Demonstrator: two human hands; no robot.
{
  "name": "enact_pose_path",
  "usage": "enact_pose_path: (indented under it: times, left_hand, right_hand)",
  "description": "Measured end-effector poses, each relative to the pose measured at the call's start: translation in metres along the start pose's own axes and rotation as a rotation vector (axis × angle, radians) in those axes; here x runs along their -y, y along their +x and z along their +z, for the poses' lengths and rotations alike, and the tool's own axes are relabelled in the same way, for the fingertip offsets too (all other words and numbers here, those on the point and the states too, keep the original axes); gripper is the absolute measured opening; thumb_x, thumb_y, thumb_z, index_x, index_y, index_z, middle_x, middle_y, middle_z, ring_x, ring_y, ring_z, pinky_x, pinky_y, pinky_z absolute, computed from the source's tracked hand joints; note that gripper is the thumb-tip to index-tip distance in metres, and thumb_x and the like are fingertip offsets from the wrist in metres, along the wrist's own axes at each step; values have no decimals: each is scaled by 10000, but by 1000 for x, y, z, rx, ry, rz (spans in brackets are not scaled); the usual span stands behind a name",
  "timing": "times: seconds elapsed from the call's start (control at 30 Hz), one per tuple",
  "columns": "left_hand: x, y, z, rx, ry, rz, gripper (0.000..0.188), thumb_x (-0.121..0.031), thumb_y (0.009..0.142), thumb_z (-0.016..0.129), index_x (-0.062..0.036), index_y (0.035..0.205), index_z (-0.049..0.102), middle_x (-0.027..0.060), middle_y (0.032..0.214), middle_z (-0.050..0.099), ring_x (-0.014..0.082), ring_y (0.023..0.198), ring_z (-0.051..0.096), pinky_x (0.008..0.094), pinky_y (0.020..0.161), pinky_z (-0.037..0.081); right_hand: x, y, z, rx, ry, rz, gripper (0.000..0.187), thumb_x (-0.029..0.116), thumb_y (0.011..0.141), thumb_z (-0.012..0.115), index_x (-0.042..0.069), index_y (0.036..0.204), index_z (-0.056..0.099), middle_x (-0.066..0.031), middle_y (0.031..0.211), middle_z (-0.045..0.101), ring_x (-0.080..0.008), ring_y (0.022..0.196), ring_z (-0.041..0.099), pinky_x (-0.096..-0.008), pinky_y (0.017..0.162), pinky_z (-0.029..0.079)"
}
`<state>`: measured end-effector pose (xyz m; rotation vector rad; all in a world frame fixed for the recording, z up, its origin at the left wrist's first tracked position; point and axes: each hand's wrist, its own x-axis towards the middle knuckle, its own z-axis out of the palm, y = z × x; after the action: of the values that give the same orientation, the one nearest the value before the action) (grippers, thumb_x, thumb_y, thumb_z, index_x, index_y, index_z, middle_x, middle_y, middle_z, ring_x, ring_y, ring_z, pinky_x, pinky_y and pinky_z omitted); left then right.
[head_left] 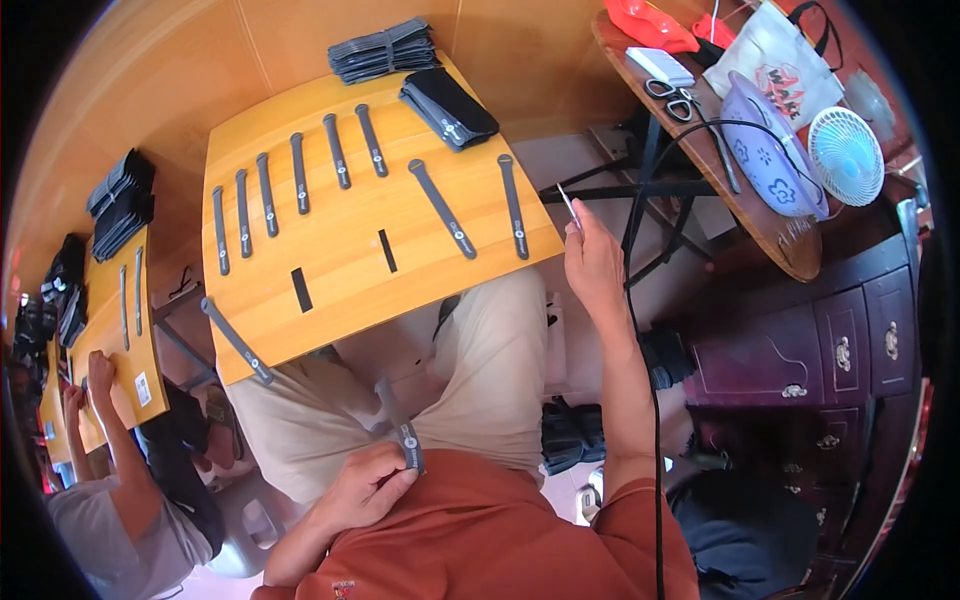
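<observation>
My left hand [375,484] is over my lap, its thumb and fingers closed on the end of a grey strap [404,430] with a white print. The strap points up and away from the hand. My right hand [594,262] is raised beside the right edge of the wooden table [340,262], gripping a slim pointed silver tool [568,204]; its exact kind is unclear. Several similar straps lie in a row on the table, among them one strap [441,208] near the right side and another [236,340] at the near left corner. Two short black strips [302,290] lie nearer me.
Stacked dark straps [380,52] and a folded black bundle [450,110] sit at the table's far edge. On the right side table are scissors [672,98], a purple basin [770,150] and a fan [846,155]. A black cable [657,440] hangs down. A co-worker [130,510] sits left.
</observation>
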<state>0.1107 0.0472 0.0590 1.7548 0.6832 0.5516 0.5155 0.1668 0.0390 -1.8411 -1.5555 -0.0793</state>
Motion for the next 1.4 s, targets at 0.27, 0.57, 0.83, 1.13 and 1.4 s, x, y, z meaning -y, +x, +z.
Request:
enact_pose_path:
  times: [0.27,0.57,0.83,1.13,1.4]
  left_hand:
    - [3,-1,0,-17,-9,-10,75,-64,986,657,10,981,642,142,867,618,333,772,598,406,703,495]
    - [8,-5,-2,-57,-52,1,76,-60,989,657,12,982,637,139,869,617,336,776,596,418,704,491]
    - [19,-7,-7,-105,-79,-27,99,-77,1004,642,10,964,616,139,869,601,337,768,590,415,697,490]
    - [26,5,-14,-203,-115,-78,114,-103,1016,620,1,971,606,147,883,613,349,797,610,424,709,494]
    - [19,0,-9,-30,-133,-98,157,-148,982,707,-11,1043,659,109,984,697,242,896,680,370,788,540]
  right_hand:
    - [47,29,59,136,-82,-33,264,158,973,610,60,1216,647,-201,938,714,-420,879,686,-524,805,530]
    - [86,94,138,228,-65,-79,186,151,938,696,27,1073,731,-192,1093,682,-398,969,706,-506,832,557]
    - [92,95,158,51,-129,-175,244,221,950,716,36,1110,721,-163,1071,717,-383,972,711,-482,847,562]
    - [140,-72,36,1296,968,182,423,231,1023,653,48,1402,621,-69,875,744,-92,764,664,-268,712,541]
    - [154,-110,28,1142,1044,-45,135,33,930,728,-16,1055,737,-67,891,742,-134,780,701,-284,692,544]
